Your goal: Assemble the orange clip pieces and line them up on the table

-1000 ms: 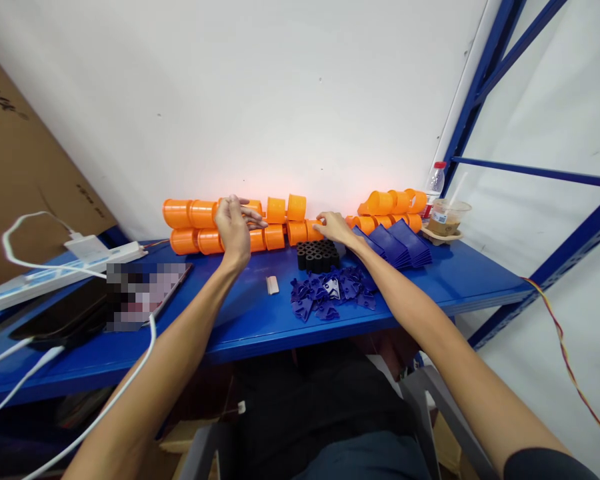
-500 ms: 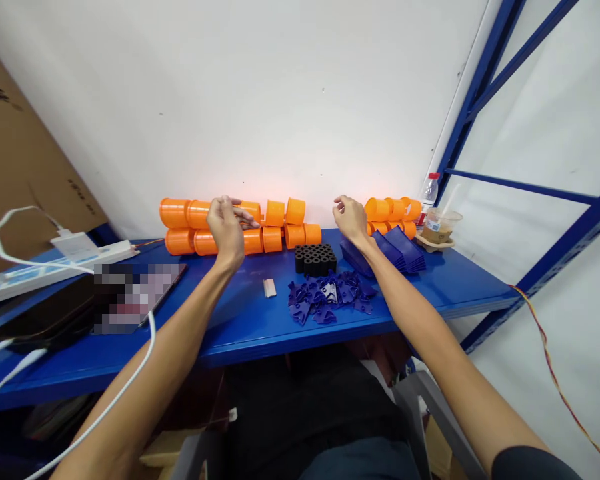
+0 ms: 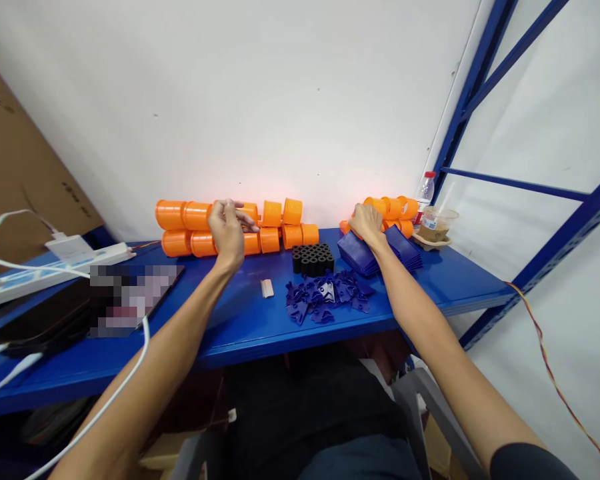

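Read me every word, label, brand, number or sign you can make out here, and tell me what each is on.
Nothing is clear enough to quote.
Cardboard at the left: dark marks, cut off or too blurred to read.
Red-capped bottle: label too small to read.
Drink cup: label too small to read.
Pixelated device: blocked out, unreadable.

It's bright in here, an even, diffuse light whose source I can't make out. The wall (image 3: 280,100) is pale with faint grey shading, and warm orange glows spread on it just above the cups (image 3: 170,215). Soft sheen lies on the table (image 3: 235,327); beneath it everything sinks into murk. Coarse pixel blocks mask the phone (image 3: 135,300) at left. Toward the edges, the rack (image 3: 495,73) and box (image 3: 25,147) lean and stretch, the box's lettering soft.
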`<state>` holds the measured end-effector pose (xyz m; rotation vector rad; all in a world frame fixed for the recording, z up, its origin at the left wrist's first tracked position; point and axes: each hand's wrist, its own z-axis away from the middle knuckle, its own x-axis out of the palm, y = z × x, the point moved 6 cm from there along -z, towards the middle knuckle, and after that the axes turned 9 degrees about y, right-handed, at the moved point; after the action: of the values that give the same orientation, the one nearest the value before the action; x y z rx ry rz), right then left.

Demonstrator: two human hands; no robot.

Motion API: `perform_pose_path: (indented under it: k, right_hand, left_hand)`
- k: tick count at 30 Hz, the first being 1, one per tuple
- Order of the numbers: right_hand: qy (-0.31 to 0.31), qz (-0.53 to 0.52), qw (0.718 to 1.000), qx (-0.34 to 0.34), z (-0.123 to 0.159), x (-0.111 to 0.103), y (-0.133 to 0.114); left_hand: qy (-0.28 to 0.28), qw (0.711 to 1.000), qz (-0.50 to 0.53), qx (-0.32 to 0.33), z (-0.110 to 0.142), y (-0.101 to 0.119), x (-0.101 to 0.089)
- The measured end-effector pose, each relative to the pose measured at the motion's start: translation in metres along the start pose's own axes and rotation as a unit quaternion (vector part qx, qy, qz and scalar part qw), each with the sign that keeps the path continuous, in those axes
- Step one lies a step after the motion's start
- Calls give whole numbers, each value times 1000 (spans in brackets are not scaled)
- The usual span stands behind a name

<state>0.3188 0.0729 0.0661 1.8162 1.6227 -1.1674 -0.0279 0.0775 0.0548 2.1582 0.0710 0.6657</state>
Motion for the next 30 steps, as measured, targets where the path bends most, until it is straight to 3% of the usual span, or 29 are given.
perform_pose_path:
  k: [5, 10, 19, 25, 28, 30]
  right_hand:
    - [-36, 9, 999, -5, -2, 12, 0]
    - [-27, 7, 999, -24, -5, 16, 1]
    - [76, -34, 996, -35, -7, -18, -12]
    - [165, -117, 973, -106, 18, -50, -53]
    - [169, -163, 954, -186, 45, -53, -87]
    - [148, -187, 937, -255, 66, -49, -112]
  left_hand:
    - [-10, 1000, -9, -7, 2, 0, 2]
    - [-12, 1000, -8, -8, 3, 1, 2]
    - [-25, 1000, -15, -5, 6, 2, 3]
    - [-145, 986, -34, -78, 17, -7, 19]
    - [-196, 973, -21, -119, 27, -14, 27]
    - [-200, 971, -7, -134, 32, -18, 29]
